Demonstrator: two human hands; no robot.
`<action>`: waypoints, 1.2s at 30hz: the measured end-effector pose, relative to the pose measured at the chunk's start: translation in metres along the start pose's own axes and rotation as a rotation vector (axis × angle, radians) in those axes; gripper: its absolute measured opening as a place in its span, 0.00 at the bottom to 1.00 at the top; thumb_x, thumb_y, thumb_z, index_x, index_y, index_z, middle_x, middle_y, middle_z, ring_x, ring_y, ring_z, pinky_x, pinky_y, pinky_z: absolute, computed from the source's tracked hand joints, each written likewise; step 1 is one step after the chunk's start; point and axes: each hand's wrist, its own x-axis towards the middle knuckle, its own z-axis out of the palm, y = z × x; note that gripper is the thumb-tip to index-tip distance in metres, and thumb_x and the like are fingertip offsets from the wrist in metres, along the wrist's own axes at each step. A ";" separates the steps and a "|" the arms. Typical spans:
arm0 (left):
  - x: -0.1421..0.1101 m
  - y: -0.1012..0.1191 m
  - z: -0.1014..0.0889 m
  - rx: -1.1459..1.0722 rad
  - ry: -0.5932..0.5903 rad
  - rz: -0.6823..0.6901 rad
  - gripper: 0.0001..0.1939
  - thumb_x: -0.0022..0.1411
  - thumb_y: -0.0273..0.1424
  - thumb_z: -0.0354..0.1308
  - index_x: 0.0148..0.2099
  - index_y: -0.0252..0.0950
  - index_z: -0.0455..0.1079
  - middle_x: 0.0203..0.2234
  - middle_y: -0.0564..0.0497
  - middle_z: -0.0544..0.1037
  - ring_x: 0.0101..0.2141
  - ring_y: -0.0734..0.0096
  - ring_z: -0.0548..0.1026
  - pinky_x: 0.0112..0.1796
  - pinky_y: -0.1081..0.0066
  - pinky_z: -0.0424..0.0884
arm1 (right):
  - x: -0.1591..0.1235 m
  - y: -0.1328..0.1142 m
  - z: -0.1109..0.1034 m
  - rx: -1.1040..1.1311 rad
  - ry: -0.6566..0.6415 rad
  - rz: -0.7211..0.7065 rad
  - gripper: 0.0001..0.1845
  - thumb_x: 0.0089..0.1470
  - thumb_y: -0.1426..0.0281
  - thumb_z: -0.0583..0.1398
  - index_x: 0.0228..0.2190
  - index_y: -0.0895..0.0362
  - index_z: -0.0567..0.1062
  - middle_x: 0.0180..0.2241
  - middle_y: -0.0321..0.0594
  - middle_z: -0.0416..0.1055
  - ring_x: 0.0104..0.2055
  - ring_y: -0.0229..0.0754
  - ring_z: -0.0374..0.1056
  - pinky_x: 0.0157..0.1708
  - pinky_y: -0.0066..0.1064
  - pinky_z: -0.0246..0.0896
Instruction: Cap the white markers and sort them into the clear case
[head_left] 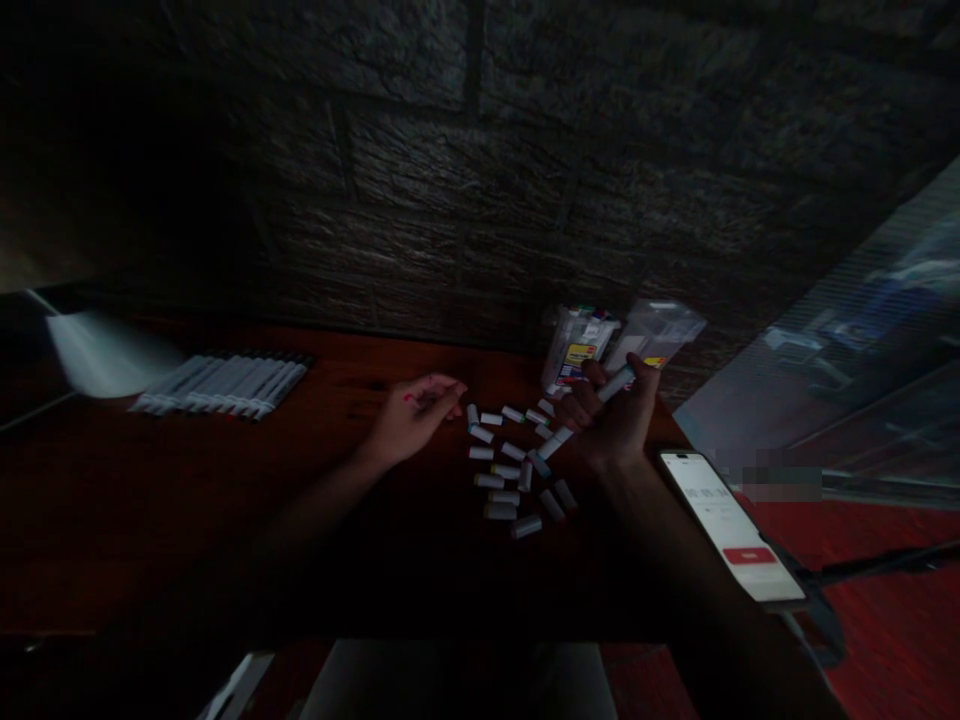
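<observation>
My right hand (619,415) is wrapped round a white marker (559,441), which slants down to the left over the wooden table. White marker caps (504,497), several with coloured ends, lie scattered between my hands. My left hand (418,415) hovers by the left side of the caps, its fingers curled together and the thumb against them. Whatever it may hold is hidden. Small red marks show on its skin. Just behind my right hand stand a clear plastic case (574,350) with markers in it and a second clear case (660,325), partly covered by my fingers.
At the left, several white markers (221,385) lie side by side in a row, near a white lamp shade (101,352). A lit phone (731,525) showing a timer rests at the table's right edge. A rough block wall (420,200) rises behind the table.
</observation>
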 end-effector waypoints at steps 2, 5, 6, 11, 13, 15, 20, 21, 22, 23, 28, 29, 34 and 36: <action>0.000 -0.001 0.000 -0.007 0.004 -0.006 0.08 0.61 0.35 0.59 0.38 0.36 0.73 0.23 0.53 0.79 0.25 0.74 0.76 0.28 0.75 0.73 | 0.000 0.000 0.000 -0.007 0.002 -0.005 0.26 0.50 0.46 0.59 0.19 0.53 0.61 0.09 0.24 0.45 0.11 0.31 0.40 0.10 0.25 0.43; 0.000 -0.002 -0.001 -0.013 -0.006 -0.013 0.08 0.61 0.35 0.59 0.38 0.36 0.73 0.24 0.52 0.79 0.25 0.74 0.76 0.28 0.75 0.73 | 0.001 0.002 0.002 -0.017 0.003 -0.023 0.26 0.51 0.45 0.59 0.20 0.53 0.63 0.10 0.24 0.45 0.12 0.31 0.40 0.11 0.25 0.42; 0.000 -0.002 -0.001 -0.011 -0.009 -0.013 0.08 0.61 0.35 0.59 0.39 0.36 0.73 0.24 0.52 0.79 0.26 0.74 0.76 0.28 0.75 0.73 | 0.002 0.003 0.003 -0.018 0.007 -0.036 0.25 0.52 0.46 0.59 0.21 0.53 0.65 0.10 0.24 0.46 0.12 0.31 0.41 0.11 0.25 0.43; -0.001 0.000 -0.003 0.000 -0.002 -0.003 0.08 0.61 0.36 0.58 0.38 0.36 0.73 0.23 0.52 0.78 0.25 0.74 0.76 0.28 0.74 0.72 | 0.006 0.007 0.009 -0.050 0.071 -0.066 0.18 0.55 0.52 0.62 0.28 0.53 0.68 0.17 0.27 0.57 0.17 0.31 0.53 0.17 0.24 0.53; 0.000 0.000 -0.002 -0.002 -0.005 -0.002 0.09 0.61 0.36 0.58 0.38 0.36 0.73 0.23 0.52 0.78 0.25 0.74 0.76 0.28 0.74 0.72 | 0.007 0.008 0.009 -0.071 0.091 -0.104 0.16 0.54 0.54 0.64 0.29 0.52 0.68 0.17 0.25 0.55 0.16 0.30 0.50 0.15 0.22 0.50; 0.000 -0.001 -0.001 0.000 -0.011 -0.003 0.09 0.61 0.37 0.58 0.38 0.36 0.73 0.23 0.52 0.78 0.25 0.74 0.76 0.28 0.74 0.72 | 0.008 0.008 0.008 -0.085 0.101 -0.151 0.17 0.53 0.55 0.66 0.30 0.51 0.68 0.16 0.23 0.50 0.15 0.29 0.44 0.13 0.21 0.43; 0.000 -0.003 0.000 0.009 -0.001 0.005 0.09 0.61 0.37 0.58 0.37 0.37 0.73 0.23 0.53 0.78 0.25 0.74 0.75 0.28 0.74 0.72 | 0.006 0.005 0.007 -0.091 0.079 -0.097 0.20 0.53 0.53 0.65 0.25 0.52 0.65 0.15 0.24 0.50 0.15 0.30 0.45 0.14 0.23 0.45; 0.000 -0.003 0.000 0.011 -0.002 0.007 0.09 0.61 0.37 0.58 0.37 0.37 0.73 0.23 0.53 0.78 0.25 0.74 0.75 0.28 0.74 0.72 | 0.005 0.004 0.008 -0.086 0.069 -0.079 0.21 0.53 0.50 0.64 0.25 0.52 0.65 0.15 0.25 0.51 0.15 0.30 0.47 0.15 0.23 0.47; 0.000 -0.003 0.000 0.014 -0.006 0.009 0.09 0.61 0.37 0.58 0.37 0.37 0.73 0.23 0.53 0.78 0.25 0.74 0.76 0.27 0.75 0.72 | 0.004 0.003 0.008 -0.077 0.057 -0.064 0.23 0.53 0.47 0.62 0.25 0.52 0.66 0.16 0.26 0.52 0.16 0.31 0.49 0.15 0.24 0.48; 0.000 -0.002 -0.001 0.017 -0.009 0.009 0.09 0.61 0.37 0.58 0.37 0.37 0.73 0.23 0.53 0.78 0.25 0.74 0.76 0.27 0.75 0.72 | 0.004 0.003 0.008 -0.068 0.042 -0.049 0.25 0.52 0.43 0.60 0.25 0.52 0.67 0.16 0.26 0.53 0.16 0.32 0.51 0.16 0.25 0.50; 0.000 0.000 -0.002 0.015 -0.005 0.009 0.08 0.61 0.36 0.59 0.37 0.37 0.72 0.23 0.53 0.78 0.25 0.74 0.76 0.28 0.75 0.72 | 0.002 0.002 0.003 -0.043 -0.031 0.014 0.30 0.50 0.39 0.57 0.21 0.54 0.66 0.12 0.24 0.47 0.13 0.30 0.43 0.14 0.25 0.47; 0.000 0.001 -0.002 0.018 -0.005 0.011 0.08 0.61 0.36 0.58 0.37 0.37 0.72 0.23 0.53 0.79 0.25 0.74 0.76 0.28 0.75 0.72 | 0.002 0.002 0.002 -0.042 -0.029 0.019 0.29 0.51 0.41 0.57 0.21 0.54 0.65 0.11 0.24 0.46 0.13 0.30 0.40 0.14 0.25 0.45; 0.000 0.000 -0.002 0.030 -0.012 0.016 0.08 0.62 0.36 0.58 0.37 0.37 0.73 0.23 0.53 0.78 0.25 0.74 0.76 0.28 0.74 0.73 | 0.001 -0.001 -0.002 -0.026 0.017 -0.005 0.23 0.51 0.48 0.59 0.20 0.53 0.64 0.11 0.23 0.44 0.12 0.30 0.37 0.11 0.25 0.42; 0.000 0.000 -0.002 0.019 -0.013 0.017 0.08 0.61 0.36 0.58 0.37 0.37 0.73 0.23 0.53 0.79 0.25 0.74 0.76 0.28 0.74 0.72 | 0.000 -0.002 -0.002 -0.011 0.017 -0.013 0.23 0.49 0.49 0.60 0.19 0.53 0.62 0.11 0.23 0.44 0.12 0.30 0.37 0.11 0.25 0.43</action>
